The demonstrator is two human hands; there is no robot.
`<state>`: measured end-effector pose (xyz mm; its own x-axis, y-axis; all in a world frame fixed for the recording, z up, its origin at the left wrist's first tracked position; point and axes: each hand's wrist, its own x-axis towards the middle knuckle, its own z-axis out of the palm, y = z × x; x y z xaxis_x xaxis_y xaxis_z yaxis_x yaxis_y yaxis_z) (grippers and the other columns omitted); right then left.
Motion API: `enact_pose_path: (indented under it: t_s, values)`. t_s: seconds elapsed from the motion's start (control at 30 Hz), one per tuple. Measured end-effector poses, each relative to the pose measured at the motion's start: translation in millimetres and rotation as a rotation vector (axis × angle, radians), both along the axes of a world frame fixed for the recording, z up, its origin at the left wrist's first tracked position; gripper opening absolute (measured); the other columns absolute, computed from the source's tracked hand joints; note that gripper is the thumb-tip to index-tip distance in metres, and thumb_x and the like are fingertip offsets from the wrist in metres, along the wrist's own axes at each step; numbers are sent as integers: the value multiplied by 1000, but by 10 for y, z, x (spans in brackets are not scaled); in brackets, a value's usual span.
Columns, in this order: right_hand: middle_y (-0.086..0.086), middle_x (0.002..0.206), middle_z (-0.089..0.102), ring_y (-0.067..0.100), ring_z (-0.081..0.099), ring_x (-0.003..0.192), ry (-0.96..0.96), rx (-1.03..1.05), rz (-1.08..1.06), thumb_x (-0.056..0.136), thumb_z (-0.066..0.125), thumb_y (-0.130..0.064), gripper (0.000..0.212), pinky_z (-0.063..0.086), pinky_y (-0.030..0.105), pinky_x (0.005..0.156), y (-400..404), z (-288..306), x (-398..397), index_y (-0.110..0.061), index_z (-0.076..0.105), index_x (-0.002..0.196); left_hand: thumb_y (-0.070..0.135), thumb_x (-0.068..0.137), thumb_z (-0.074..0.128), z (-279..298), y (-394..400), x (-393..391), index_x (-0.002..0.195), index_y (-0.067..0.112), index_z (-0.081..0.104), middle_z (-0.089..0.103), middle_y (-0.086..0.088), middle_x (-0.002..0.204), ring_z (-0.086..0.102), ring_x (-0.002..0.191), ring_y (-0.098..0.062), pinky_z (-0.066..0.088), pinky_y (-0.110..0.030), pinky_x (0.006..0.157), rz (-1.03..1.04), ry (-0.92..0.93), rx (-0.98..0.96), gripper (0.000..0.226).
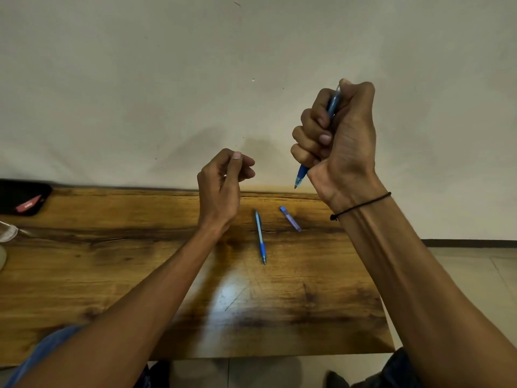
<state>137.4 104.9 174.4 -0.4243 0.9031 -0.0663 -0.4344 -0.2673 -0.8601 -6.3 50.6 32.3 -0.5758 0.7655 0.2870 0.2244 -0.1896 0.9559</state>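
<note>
Seen from the head camera, the right hand (338, 141) made a fist around a blue pen (333, 105). Its fingers were wrapped tight on the barrel, the thumb capped the top end, and the tip pointed down. The left hand (221, 186) hung lower, left of those fingers, with its own fingers curled and the thumb against the forefinger. Nothing showed between them, though something as thin as a lead might have escaped me.

The pen looked light, stiff and smooth, best held at the darker grip near its tip.

Below the fingers, on the desk (112, 275), lay a second pen (260, 238) and a small refill case (291, 219), near each other but apart. The desk's far edge met the wall (167, 79) just beyond them, and open wood lay on the nearer side.
</note>
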Motion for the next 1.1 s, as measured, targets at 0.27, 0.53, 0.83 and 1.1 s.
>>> enact_pose_path:
  t_s: [0.27,0.53,0.83,1.1]
  values:
    - [-4,49,20,11,12,44,16,-16,-10,108,25,-38,51,14,20,45,10,1,12,-16,30,62,16,112,46,1,2,3,96,11,73,73,0,83,73,81,-14,59,-20,76,1,6,-6,32]
    - [-4,51,17,12,10,46,31,-45,-41,106,27,-39,50,13,22,45,33,19,36,-17,29,61,15,111,46,6,0,1,96,8,73,73,-5,82,73,80,-14,58,-21,76,-8,-11,-3,32]
    - [-5,48,21,9,13,43,103,-110,-44,109,31,-45,56,14,20,43,89,34,70,-17,34,60,15,112,46,17,5,7,96,10,74,73,-1,81,74,80,-12,58,-19,76,0,-8,-6,32]
    - [-5,48,19,11,11,43,99,-124,-47,106,30,-42,53,13,20,44,88,23,59,-17,33,59,16,111,45,47,6,4,96,11,74,73,-1,81,73,81,-13,58,-19,77,9,-11,-6,33]
